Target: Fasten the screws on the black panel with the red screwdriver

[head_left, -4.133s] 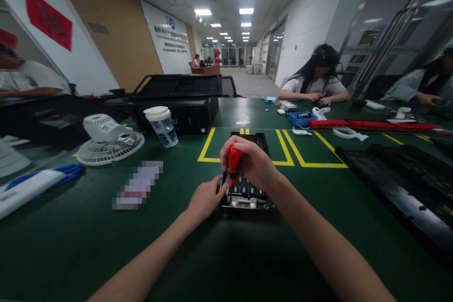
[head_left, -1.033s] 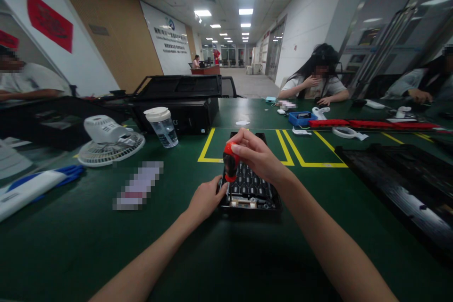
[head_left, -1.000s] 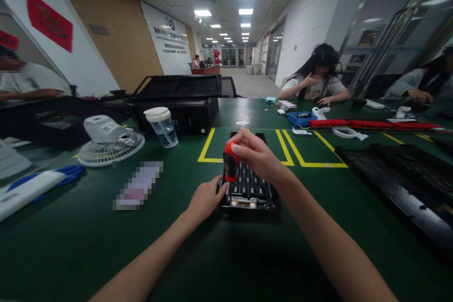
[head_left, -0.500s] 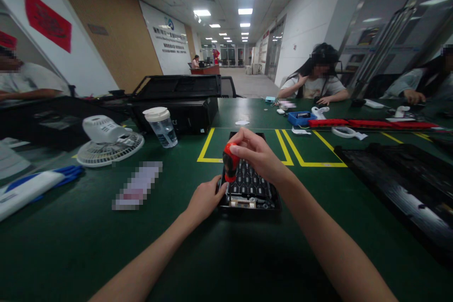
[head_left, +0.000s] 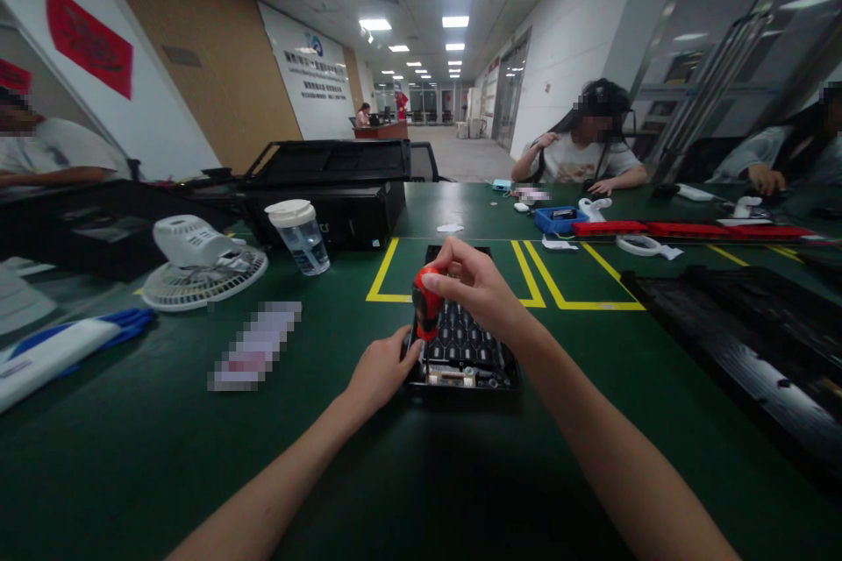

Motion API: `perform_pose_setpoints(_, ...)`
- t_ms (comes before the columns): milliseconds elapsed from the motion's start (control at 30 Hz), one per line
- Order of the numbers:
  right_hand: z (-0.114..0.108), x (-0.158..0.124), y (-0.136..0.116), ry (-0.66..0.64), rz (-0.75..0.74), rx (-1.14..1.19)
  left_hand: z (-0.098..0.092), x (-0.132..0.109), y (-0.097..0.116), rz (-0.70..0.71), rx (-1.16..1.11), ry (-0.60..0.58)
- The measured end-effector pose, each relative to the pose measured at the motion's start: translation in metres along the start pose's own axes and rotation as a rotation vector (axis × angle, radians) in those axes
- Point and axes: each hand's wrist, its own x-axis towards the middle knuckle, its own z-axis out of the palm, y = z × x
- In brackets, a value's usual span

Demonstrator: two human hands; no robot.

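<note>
Bulbous red-black screwdriver (head_left: 427, 308) — over honeycombed case (head_left: 464, 340).

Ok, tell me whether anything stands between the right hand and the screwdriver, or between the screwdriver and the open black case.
Nothing visible does: the right hand grips the screwdriver, which points down at the black case's near left corner. The left hand is close beside it, at the case's left edge.

Right fingers (head_left: 448, 285) grip the red-and-black screwdriver (head_left: 429, 302); below them, left fingers (head_left: 411, 358) hold the black unit (head_left: 470, 340) on the counter (head_left: 322, 342).
</note>
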Motion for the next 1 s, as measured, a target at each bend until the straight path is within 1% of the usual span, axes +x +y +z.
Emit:
perform_pose_setpoints(400, 0.0022, 0.0000, -0.0005, 0.026, -0.015, -0.028, -0.0005, -0.0002, 0.0001, 0.018, -0.017, 0.004)
perform_pose_setpoints(700, 0.0059, -0.0011, -0.0071, 0.019, 0.043, 0.048, -0.0028, -0.0005, 0.0023, -0.001, -0.017, -0.006)
perform_pose_setpoints(800, 0.0066, -0.0015, -0.0064, 0.027, 0.069, 0.045, -0.0024, -0.0008, 0.0018, -0.006, -0.012, -0.003)
perform_pose_setpoints(1000, 0.0074, -0.0012, -0.0050, 0.017, 0.069, 0.025, -0.0006, 0.0000, 0.0000, -0.007, -0.009, 0.005)
